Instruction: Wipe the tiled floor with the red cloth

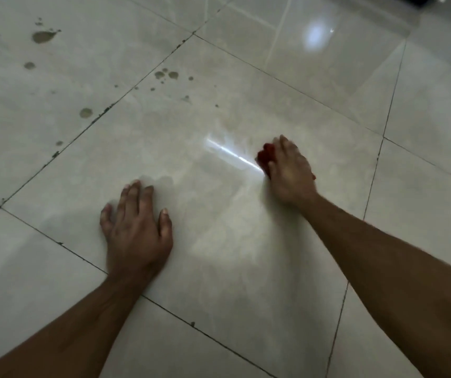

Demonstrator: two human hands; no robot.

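Head | right hand [289, 173] clutching red cloth [265, 157] | left hand [137, 227] flat, splayed, empty

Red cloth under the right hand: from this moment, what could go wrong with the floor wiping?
The red cloth is bunched almost wholly under the right hand, so each pass likely cleans only a narrow strip. The dark spots and the larger blotch lie far from it and could be missed. The left hand is braced flat on the glossy tiled floor and might slip if that area is wet.
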